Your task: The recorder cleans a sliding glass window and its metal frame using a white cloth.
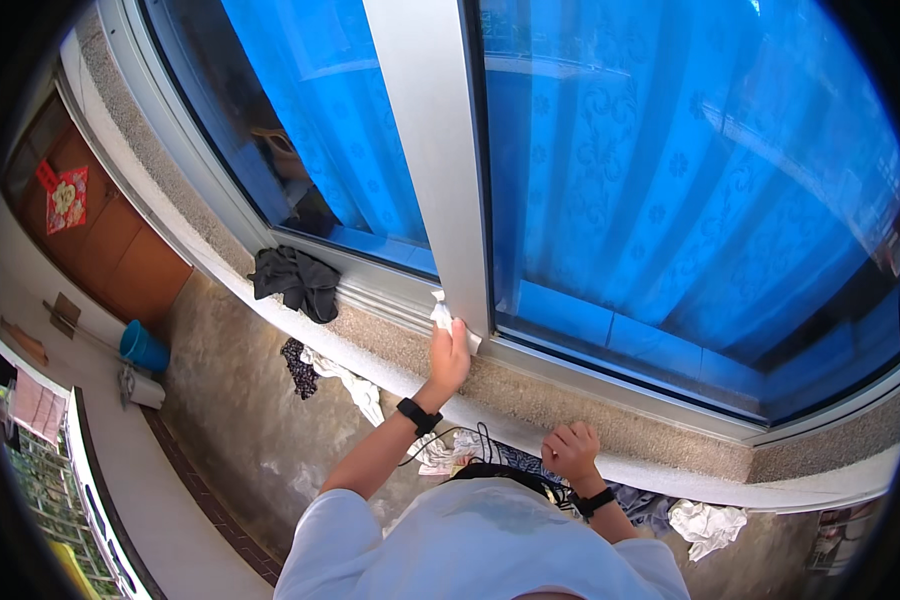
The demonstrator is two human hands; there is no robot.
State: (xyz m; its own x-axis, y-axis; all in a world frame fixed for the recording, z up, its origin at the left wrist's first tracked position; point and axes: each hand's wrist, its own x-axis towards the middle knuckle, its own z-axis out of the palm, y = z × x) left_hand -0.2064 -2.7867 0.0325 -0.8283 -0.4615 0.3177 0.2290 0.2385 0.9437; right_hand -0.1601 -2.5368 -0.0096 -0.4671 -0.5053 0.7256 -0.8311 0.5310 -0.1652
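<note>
My left hand (450,358) grips a white cloth (442,312), pressing it against the foot of the silver metal window post (442,172). Part of the cloth hangs out beside my fingers, over the lower frame track (382,304). Loosely curled into a fist, my right hand (572,451) hovers at the outer edge of the pebble-dash sill (555,394); I see nothing in it. On the sill to the left lies a crumpled black cloth (296,281). Behind the window's glass pane (645,187) hangs a patterned curtain, looking bright blue.
White cloths (356,386), a dark patterned cloth (300,369) and a crumpled white cloth (707,527) lie along the wall below the sill. A blue bucket (144,346) stands on the concrete floor (225,397) near a brown door (112,225). A low wall (142,465) runs along the left.
</note>
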